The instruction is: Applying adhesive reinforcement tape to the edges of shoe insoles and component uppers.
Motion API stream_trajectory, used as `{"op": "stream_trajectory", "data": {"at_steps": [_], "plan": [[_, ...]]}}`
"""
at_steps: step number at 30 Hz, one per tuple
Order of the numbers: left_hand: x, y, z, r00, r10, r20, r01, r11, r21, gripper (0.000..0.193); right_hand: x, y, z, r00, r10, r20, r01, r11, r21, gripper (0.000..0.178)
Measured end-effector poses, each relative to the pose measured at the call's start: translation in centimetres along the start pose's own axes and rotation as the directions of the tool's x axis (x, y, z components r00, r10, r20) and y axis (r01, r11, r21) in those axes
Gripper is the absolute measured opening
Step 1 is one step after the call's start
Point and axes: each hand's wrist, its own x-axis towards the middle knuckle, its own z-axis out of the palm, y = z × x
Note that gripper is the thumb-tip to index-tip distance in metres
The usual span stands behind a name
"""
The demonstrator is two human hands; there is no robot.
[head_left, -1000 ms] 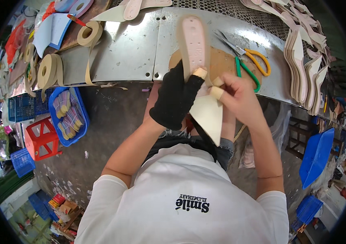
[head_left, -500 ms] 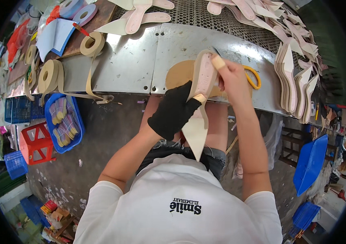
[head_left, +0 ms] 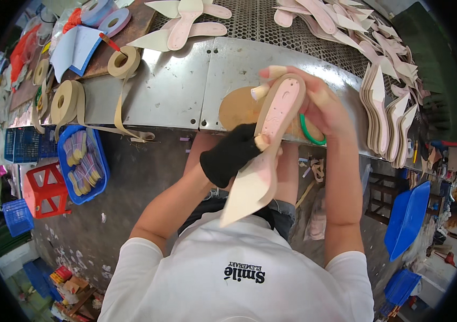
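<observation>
A shoe insole [head_left: 282,107], with a pink heel part and a cream pointed toe part, is held tilted over my lap at the table's edge. My left hand [head_left: 231,153], in a black fingerless glove, is closed round its narrow middle, thumb on top. My right hand [head_left: 325,102] curls round the heel end, its fingertips wrapped in pale tape. Below the right palm shows a green loop handle [head_left: 312,131], seemingly of scissors; the rest of it is hidden. Behind the insole, a round brown board [head_left: 234,107] lies at the table's edge.
Stacked insoles [head_left: 376,115] stand at the metal table's [head_left: 164,80] right end, with more piled on the mesh [head_left: 255,24]. Tape rolls [head_left: 123,61] sit at left. A blue basket [head_left: 105,161] and red stool [head_left: 51,188] are on the left; a blue tray [head_left: 408,220] is at right.
The insole has turned, its toe swinging left and its heel tipping right. My right fingers have moved from a pinch at its edge to round the heel. A green loop shows, a yellow one earlier.
</observation>
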Motion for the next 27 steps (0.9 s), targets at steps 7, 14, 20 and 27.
{"op": "stream_trajectory", "data": {"at_steps": [7,14,20,27], "plan": [[1.4,1.9,-1.2,0.993,-0.105,-0.046,0.105,0.994,-0.013,0.057,-0.3,-1.4,-2.1,0.962,0.120,-0.246,-0.220,0.873,-0.435,0.032],[1.1,2.4,-1.3,0.993,-0.017,-0.118,0.002,0.992,-0.125,0.072,-2.6,2.3,1.5,0.840,-0.464,-0.282,0.327,0.847,-0.418,0.067],[0.1,2.5,-1.2,0.997,-0.043,-0.059,0.030,0.977,-0.212,0.075,-1.5,1.2,-0.6,0.887,-0.336,-0.316,0.271,0.934,-0.231,0.028],[-0.1,3.4,-0.1,0.983,-0.039,-0.179,0.061,0.991,0.117,0.069,-2.0,1.7,-1.7,0.924,-0.042,-0.380,-0.036,0.980,-0.195,0.016]]}}
